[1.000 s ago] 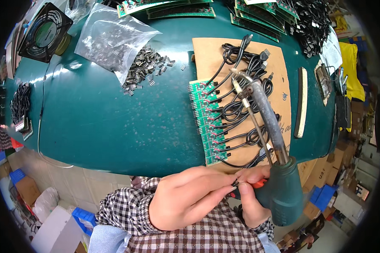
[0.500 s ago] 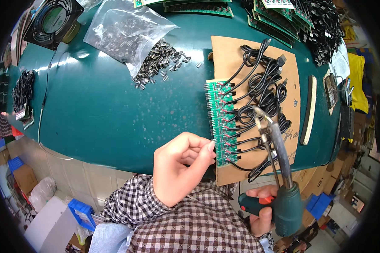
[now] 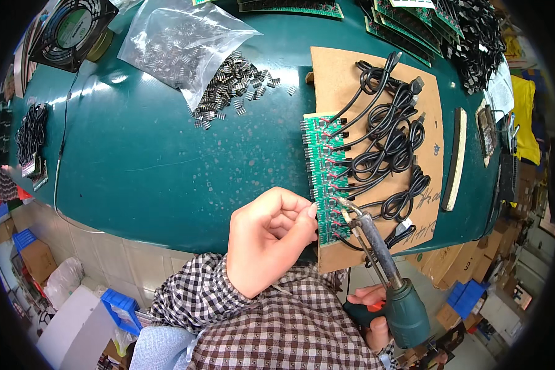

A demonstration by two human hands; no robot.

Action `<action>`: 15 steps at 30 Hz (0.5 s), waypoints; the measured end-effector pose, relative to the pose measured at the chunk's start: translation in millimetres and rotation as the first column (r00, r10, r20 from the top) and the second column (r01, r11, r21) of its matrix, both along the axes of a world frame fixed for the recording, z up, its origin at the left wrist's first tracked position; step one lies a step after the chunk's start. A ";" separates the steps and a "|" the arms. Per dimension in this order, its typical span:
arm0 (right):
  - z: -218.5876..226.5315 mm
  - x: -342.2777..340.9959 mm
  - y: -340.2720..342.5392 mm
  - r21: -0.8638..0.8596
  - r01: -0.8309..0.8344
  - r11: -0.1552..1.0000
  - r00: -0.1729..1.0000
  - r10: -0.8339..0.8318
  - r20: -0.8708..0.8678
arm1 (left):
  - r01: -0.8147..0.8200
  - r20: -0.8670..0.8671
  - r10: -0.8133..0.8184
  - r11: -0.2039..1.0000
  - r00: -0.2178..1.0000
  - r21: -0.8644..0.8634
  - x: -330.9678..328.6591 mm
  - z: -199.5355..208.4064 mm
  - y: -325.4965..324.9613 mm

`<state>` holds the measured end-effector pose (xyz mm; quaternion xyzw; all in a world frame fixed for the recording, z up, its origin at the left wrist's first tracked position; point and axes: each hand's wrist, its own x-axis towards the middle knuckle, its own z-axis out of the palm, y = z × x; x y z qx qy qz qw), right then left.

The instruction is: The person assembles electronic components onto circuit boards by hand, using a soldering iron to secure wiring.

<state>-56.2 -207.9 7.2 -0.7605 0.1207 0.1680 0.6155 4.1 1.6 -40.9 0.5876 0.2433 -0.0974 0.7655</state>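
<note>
A strip of green circuit boards (image 3: 327,163) lies on a sheet of brown cardboard (image 3: 351,74). Black pin connectors line its left edge, and coiled black cables (image 3: 388,145) run off its right side. My left hand (image 3: 271,237) pinches thumb and forefinger together at the lower left edge of the strip; whatever sits between the fingertips is too small to make out. In my right hand (image 3: 376,327) is a green-handled soldering gun (image 3: 407,311). Its bent tip and a thin feed tube reach over the lower boards. I cannot tell whether the tip touches.
A clear plastic bag (image 3: 179,46) spills small black connectors (image 3: 234,86) onto the green table (image 3: 129,166). A black fan (image 3: 74,31) stands at the far left. Stacked circuit boards (image 3: 407,28) and a heap of black cables (image 3: 475,43) fill the far right, with a narrow strip (image 3: 455,160) below.
The soldering gun has swung left and down, its tip going from over the cables to the lower boards. My left hand stays pinched at the board edge, with only a slight shift.
</note>
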 end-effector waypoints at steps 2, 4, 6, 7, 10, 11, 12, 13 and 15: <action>0.5 -0.9 1.1 0.018 0.024 1.000 0.999 -0.024 0.022 | 0.001 0.003 -0.001 1.000 1.000 -0.006 1.0 0.8 0.2; 6.0 2.9 4.3 -0.002 -0.001 1.000 0.998 0.001 -0.058 | -0.001 -0.001 0.001 1.000 1.000 0.000 0.5 0.6 1.1; 9.2 5.2 6.4 -0.003 -0.017 1.000 0.998 0.016 -0.064 | 0.004 0.000 -0.004 1.000 1.000 -0.003 0.7 1.2 1.6; 11.2 5.3 7.5 -0.006 -0.029 1.000 0.997 0.028 -0.068 | 0.012 0.005 -0.011 1.000 1.000 -0.017 1.3 1.8 1.8; 7.0 6.7 6.3 0.011 -0.039 0.999 0.998 0.040 -0.048 | 0.004 0.003 -0.004 1.000 1.000 -0.014 0.2 1.4 0.9; 4.3 7.5 5.2 0.021 -0.045 0.999 0.998 0.046 -0.053 | -0.005 0.001 0.005 1.000 1.000 -0.008 -0.6 0.8 0.3; 5.9 6.9 6.4 0.004 -0.040 0.999 0.998 0.040 -0.042 | 0.000 0.003 0.000 1.000 1.000 -0.016 -0.1 1.1 0.6; 7.3 6.4 7.4 -0.014 -0.034 0.999 0.999 0.034 -0.031 | 0.005 0.003 -0.005 1.000 1.000 -0.019 0.4 1.3 0.9; 6.3 4.4 5.1 -0.013 -0.038 0.999 0.999 0.038 -0.028 | 0.010 0.003 -0.010 1.000 1.000 -0.021 0.8 1.5 0.9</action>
